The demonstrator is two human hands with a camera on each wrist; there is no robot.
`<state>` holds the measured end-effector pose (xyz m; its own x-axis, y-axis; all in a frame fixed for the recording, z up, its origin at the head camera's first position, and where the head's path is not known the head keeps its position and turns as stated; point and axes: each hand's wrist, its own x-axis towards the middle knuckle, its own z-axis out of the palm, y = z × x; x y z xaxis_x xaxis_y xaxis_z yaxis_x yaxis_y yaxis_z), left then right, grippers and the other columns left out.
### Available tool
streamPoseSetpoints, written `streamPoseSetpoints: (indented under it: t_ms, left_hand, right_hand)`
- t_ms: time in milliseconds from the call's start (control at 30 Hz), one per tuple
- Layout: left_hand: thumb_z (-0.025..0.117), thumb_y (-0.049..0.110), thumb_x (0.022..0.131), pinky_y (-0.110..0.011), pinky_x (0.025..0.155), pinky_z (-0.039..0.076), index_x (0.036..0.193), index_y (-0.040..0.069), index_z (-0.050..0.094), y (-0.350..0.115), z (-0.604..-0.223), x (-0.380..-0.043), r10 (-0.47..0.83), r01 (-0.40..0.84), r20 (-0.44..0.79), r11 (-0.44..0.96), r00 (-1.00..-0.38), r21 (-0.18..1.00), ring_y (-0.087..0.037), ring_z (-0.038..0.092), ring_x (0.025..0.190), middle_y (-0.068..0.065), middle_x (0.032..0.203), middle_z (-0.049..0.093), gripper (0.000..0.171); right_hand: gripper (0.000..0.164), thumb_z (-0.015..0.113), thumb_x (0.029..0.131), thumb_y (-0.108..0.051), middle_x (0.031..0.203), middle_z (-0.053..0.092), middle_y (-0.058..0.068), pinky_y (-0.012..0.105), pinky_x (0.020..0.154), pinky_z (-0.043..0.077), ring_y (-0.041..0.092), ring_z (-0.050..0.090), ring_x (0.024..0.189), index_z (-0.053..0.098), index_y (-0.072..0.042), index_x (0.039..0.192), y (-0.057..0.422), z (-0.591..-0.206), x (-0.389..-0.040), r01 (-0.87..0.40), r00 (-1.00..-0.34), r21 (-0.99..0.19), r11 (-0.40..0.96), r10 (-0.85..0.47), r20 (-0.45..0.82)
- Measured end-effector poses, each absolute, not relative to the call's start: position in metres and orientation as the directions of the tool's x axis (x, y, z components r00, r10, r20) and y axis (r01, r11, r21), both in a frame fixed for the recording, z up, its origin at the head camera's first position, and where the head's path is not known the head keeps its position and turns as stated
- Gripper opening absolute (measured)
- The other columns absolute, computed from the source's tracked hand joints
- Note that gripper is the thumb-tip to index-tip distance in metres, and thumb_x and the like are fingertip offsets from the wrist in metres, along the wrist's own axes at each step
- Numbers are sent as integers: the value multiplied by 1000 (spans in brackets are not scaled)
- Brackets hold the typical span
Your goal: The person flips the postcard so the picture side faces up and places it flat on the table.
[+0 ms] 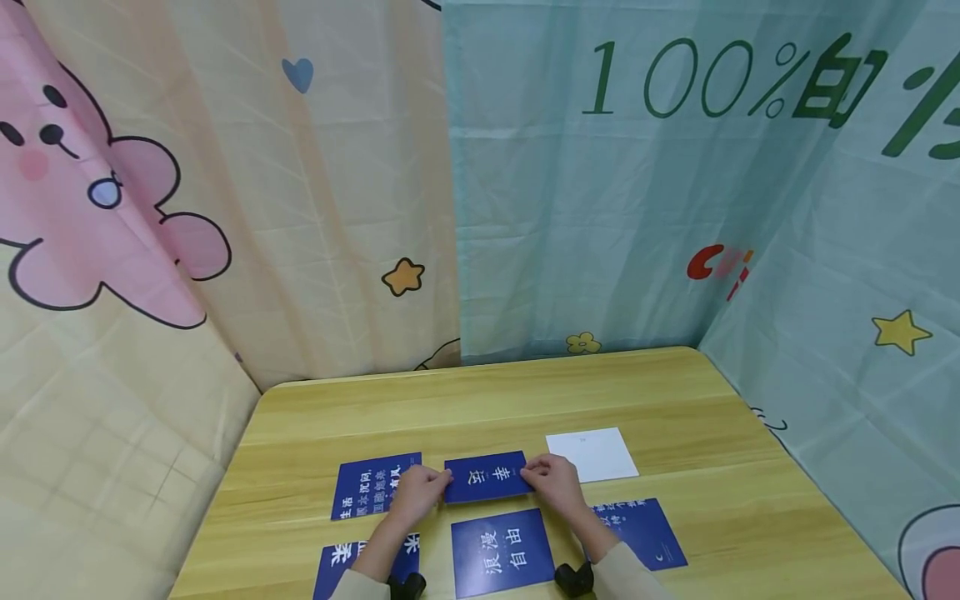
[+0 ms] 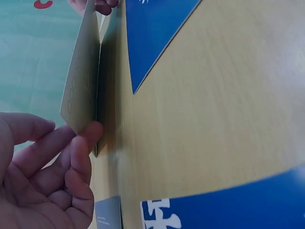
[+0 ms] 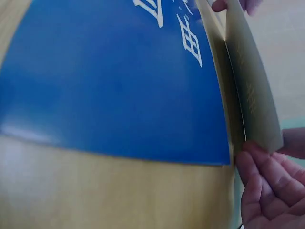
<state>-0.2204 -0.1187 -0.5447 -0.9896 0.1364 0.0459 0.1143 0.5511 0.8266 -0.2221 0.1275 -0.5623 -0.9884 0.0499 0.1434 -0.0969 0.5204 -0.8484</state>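
Observation:
A blue card (image 1: 486, 478) with pale gold characters is held at its two short ends, between both hands. My left hand (image 1: 417, 493) pinches its left end, and my right hand (image 1: 557, 483) pinches the right end. Both wrist views catch the card (image 2: 81, 71) nearly edge-on, tilted up from the wooden table. Just in front of it lies a blue card with white characters (image 1: 502, 552). The left hand overlaps another blue card (image 1: 356, 492) in the head view. Beside the right hand is a white card (image 1: 594, 455), blank but for a tiny mark.
Partly behind the left forearm lies a blue card (image 1: 330, 575) at the front left. Another blue card (image 1: 641, 533) lies near the right forearm. The wooden table (image 1: 750, 500) has printed curtains (image 1: 360, 183) along its back and sides.

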Motion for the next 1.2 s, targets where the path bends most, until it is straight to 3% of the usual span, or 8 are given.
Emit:
streamPoseSetpoints:
  t_ms: [267, 567, 1200]
  left_hand:
    - [56, 16, 91, -22, 37, 22, 46, 3, 52, -114, -546, -221, 132, 163, 105, 596, -986, 786, -8, 32, 36, 8, 40, 40, 46]
    - [56, 14, 90, -21, 36, 18, 44, 16, 35, -109, -545, -222, 108, 142, 96, 599, -989, 788, -6, 27, 34, 11, 39, 27, 50]
    - [55, 16, 90, -21, 37, 19, 45, 16, 35, -107, -548, -225, 84, 102, 64, 618, -994, 780, -7, 28, 34, 10, 40, 26, 49]
  right_hand:
    - [9, 72, 77, -8, 64, 61, 1, 27, 50, 45, 11, 55, 56, 66, -1, 76, 118, -556, -224, -103, -982, -774, 625, 60, 179]
    - [9, 72, 76, -8, 61, 56, -1, 27, 48, 42, 10, 50, 53, 65, -3, 74, 110, -554, -227, -53, -982, -723, 689, 95, 163]
    - [10, 72, 76, -9, 63, 57, 0, 28, 48, 40, 12, 48, 53, 63, -6, 72, 107, -553, -230, -23, -985, -674, 738, 99, 142]
